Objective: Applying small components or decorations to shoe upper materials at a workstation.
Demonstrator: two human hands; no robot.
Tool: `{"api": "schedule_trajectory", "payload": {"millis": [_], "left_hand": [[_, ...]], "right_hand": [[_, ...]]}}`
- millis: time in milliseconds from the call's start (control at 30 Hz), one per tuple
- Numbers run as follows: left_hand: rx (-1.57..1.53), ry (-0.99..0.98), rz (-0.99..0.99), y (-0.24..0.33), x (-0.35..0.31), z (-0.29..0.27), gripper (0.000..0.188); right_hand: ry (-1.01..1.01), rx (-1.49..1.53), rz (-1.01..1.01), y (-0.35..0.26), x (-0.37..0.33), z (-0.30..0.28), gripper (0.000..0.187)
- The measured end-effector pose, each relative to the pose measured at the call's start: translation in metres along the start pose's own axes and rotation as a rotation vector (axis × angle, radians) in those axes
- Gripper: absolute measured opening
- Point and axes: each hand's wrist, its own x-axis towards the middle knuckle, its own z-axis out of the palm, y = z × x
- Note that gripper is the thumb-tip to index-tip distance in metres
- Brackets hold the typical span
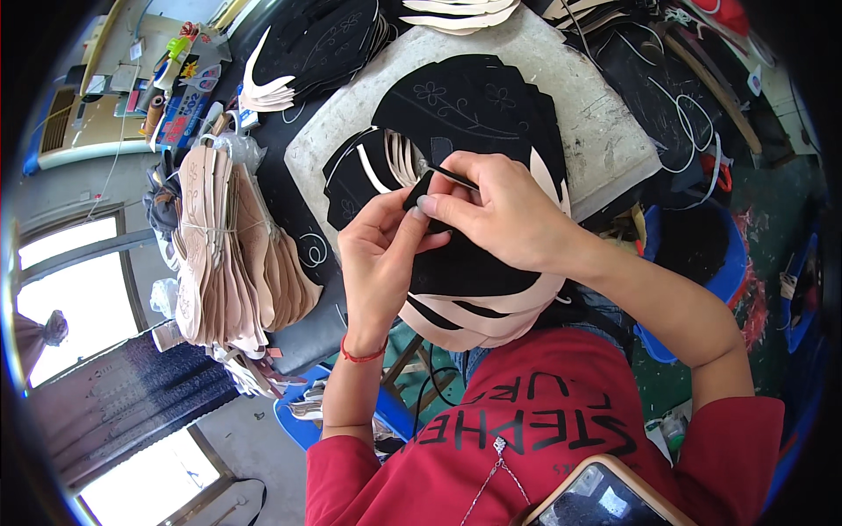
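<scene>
My left hand (386, 241) and my right hand (504, 215) meet over the middle of the work board. Between their fingertips they pinch a small black piece of material (419, 189). A thin dark strip sticks out under my right index finger; whether it belongs to the same piece I cannot tell. Under and around both hands lies a fanned stack of black cut shoe-upper pieces (474, 101) with stitched flower patterns. Their undersides and the lower layers are pale beige. Pale curved strips (402, 159) show just beyond my left fingers.
A worn grey board (605, 131) carries the stack. Bundles of tied beige pieces (215, 245) stand at the left, more black pieces (320, 39) at the far left. White cord (693, 123) lies loose at the right, above a blue bin (732, 254). A phone (605, 495) is against my chest.
</scene>
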Motion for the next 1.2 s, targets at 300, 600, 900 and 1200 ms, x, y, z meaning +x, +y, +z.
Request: {"api": "schedule_trajectory", "payload": {"millis": [300, 600, 900, 1200], "left_hand": [[0.209, 0.026, 0.142, -0.01, 0.01, -0.009, 0.024], [-0.043, -0.01, -0.036, -0.005, 0.003, -0.013, 0.022], [0.027, -0.008, 0.024, 0.0, 0.0, -0.001, 0.02], [0.087, 0.014, 0.004, 0.005, 0.007, -0.005, 0.021]], "right_hand": [[0.123, -0.319, -0.308, 0.001, -0.012, 0.03, 0.022], [0.122, -0.132, -0.067, -0.022, -0.012, 0.0, 0.019], [0.007, -0.058, 0.036, -0.016, -0.006, 0.0, 0.02], [-0.006, -0.028, 0.076, -0.013, 0.004, 0.0, 0.032]]}}
